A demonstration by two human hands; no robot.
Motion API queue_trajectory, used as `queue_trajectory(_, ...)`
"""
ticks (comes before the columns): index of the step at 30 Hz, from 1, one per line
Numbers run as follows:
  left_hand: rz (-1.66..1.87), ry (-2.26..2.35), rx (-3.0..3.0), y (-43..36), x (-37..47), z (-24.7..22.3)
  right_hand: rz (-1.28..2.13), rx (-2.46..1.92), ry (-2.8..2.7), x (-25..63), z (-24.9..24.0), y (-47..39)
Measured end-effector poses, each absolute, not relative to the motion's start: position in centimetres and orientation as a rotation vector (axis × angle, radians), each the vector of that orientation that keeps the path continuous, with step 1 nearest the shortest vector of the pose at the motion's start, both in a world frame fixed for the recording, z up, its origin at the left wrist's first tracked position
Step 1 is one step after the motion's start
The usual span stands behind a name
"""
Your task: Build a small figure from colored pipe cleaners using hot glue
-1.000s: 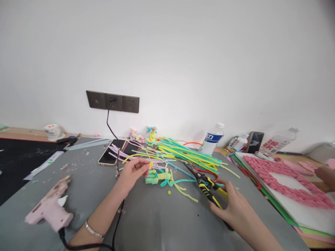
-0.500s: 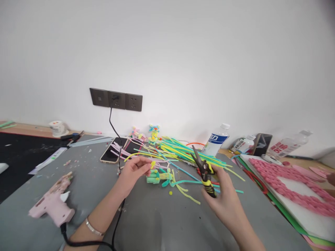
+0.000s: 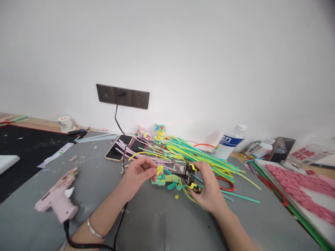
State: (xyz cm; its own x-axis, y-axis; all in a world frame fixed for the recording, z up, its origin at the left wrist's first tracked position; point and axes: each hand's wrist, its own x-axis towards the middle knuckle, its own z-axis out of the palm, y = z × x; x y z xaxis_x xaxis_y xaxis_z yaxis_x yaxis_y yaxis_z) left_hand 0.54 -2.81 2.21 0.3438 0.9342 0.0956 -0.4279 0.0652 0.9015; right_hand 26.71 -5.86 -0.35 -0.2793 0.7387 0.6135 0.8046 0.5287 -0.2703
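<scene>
Between the fingertips of my left hand [image 3: 141,174] is a small yellow fuzzy piece [image 3: 159,169], perhaps a bit of pipe cleaner. My right hand [image 3: 209,188] grips wire cutters [image 3: 190,177] with black and yellow handles, their jaws pointing left towards that yellow piece. Beneath and behind lies a green and yellow pipe-cleaner figure [image 3: 159,180], partly covered by my left fingers and the cutters. A small yellow ball [image 3: 176,197] rests on the grey mat in front of it. Many loose pipe cleaners [image 3: 199,153] in yellow, green and blue spread behind my right hand.
A pink glue gun [image 3: 59,198] lies at left, its black cable running under my left forearm. Phones [image 3: 115,153] sit beneath lilac pipe cleaners. Two small figures [image 3: 160,132] stand by the wall. A bottle [image 3: 229,142] and a pink braided piece [image 3: 298,188] are at right.
My right hand has brought the cutters left, with the jaws turned from pointing up to pointing at the yellow piece. My left hand keeps its pinch. The whole view has shifted slightly.
</scene>
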Motion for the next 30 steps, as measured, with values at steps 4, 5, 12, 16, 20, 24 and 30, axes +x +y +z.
queue_trajectory(4,1.125,0.586,1.076,-2.88,0.39,1.98,-0.123,-1.215,-2.122,26.24,-0.36,-6.06)
queue_trajectory(5,1.122,0.579,1.082,-2.89,0.36,1.92,-0.133,-1.208,-2.138,26.19,-0.4,-6.05)
queue_trajectory(12,1.079,0.544,1.147,-2.97,0.27,1.65,-0.125,-1.19,-2.174,26.14,-0.69,-6.23)
queue_trajectory(16,1.048,0.545,1.133,-2.98,0.31,1.69,-0.104,-1.186,-2.198,25.99,-0.51,-6.44)
queue_trajectory(20,1.035,0.553,1.14,-3.03,0.41,1.89,-0.148,-1.17,-2.202,25.91,-0.41,-6.54)
queue_trajectory(24,1.029,0.552,1.149,-3.06,0.43,2.04,-0.131,-1.159,-2.204,25.9,-0.41,-6.52)
queue_trajectory(30,1.025,0.545,1.139,-2.99,0.39,1.99,-0.074,-1.161,-2.215,26.01,-0.42,-6.49)
